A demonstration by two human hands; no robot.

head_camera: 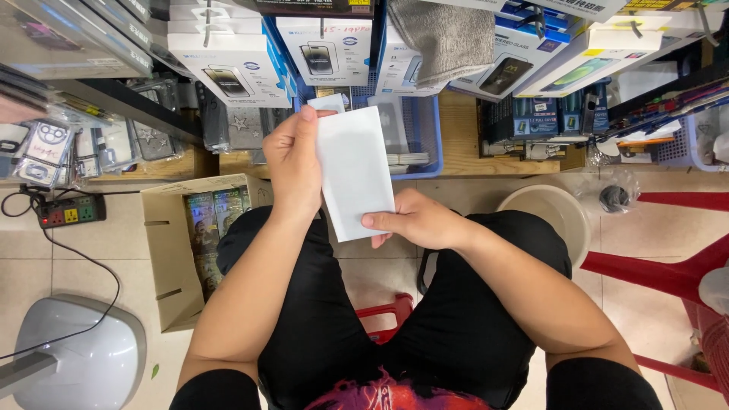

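- One white flat packet (354, 171) is being held up between two hands, above the person's lap and in front of the shelves.
- The left hand (292, 163) is gripping the packet's upper left edge, thumb and fingers pressed together on it; the packet is running down and to the right from this hand.
- The right hand (414, 220) is pinching the packet's lower right corner, thumb lying across the front face, the other fingers curling behind.
- One open cardboard box (171, 254) is sitting on the tiled floor to the left of the person's knee, with shiny packets standing inside it.
- One blue wire basket (425, 137) is sitting on the wooden shelf just behind the packet.
- One grey cloth (448, 38) is hanging over the boxes above.
- One power strip (72, 212) is lying on the floor at the left.
- One beige bucket (550, 212) is standing near the right knee.
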